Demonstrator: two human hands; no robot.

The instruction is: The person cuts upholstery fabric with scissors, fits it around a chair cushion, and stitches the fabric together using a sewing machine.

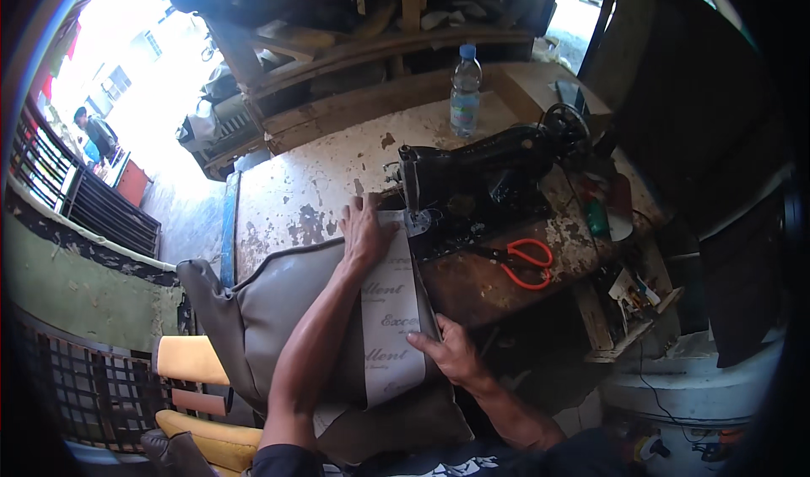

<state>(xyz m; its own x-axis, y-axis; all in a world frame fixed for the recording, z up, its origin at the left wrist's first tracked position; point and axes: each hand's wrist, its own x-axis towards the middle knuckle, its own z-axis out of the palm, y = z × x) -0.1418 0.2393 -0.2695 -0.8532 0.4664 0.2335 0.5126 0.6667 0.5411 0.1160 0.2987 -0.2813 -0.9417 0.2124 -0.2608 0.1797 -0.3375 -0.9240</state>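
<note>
Where the worn table point(278, 186) carries the black sewing machine point(498, 169), machine bed sits ahead and slightly right of the person. Big grey-brown cover point(261, 312) drapes off the near side, bulk left of the needle. Pale printed strip point(394, 342) lies on its right portion; that's the working piece.

Key relation: strip's long axis runs from the needle area back toward the person, near end drifting only slightly right. Far end is right at the needle area point(414, 211); strip's right edge roughly lines up with it. Whether the foot is down on it: can't tell. My read: edge-to-needle alignment is what any advance depends on.

Left hand point(364, 234) is nearer, just left of the needle, fingers spread flat at the strip's far end, not gripping. Right hand point(454, 355) is well back at the right edge, thumb on top, fingers curled beyond it; underside hidden, so can't confirm a pinch. Red-handled scissors point(549, 262) lie right of the needle, untouched.
</note>
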